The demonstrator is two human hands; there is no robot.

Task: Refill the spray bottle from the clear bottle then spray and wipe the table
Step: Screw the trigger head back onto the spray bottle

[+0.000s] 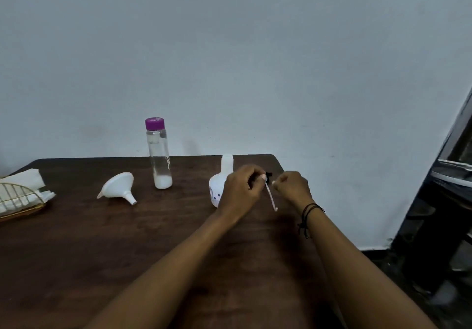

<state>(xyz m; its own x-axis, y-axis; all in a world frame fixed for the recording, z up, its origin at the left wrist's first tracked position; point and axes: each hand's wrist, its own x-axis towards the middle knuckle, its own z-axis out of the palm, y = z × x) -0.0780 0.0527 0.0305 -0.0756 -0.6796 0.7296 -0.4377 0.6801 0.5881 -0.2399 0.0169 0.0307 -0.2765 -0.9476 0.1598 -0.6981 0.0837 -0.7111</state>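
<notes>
Spray bottle (217, 188): I see its white body on the dark table (127, 239), right of the clear bottle, mostly hidden behind my left hand.
Left hand (241, 190): fingers curled, gripping the spray head with its thin dip tube (270, 197) hanging free.
Right hand (291, 187): just right of the spray head, fingers curled; I cannot tell whether it holds anything.
Clear bottle (158, 155): upright, purple cap on, a little white liquid at the bottom.
Funnel (118, 187): lying on its side, left of the clear bottle.
Napkins (23, 188): in a wire holder, far left of the clear bottle.
</notes>
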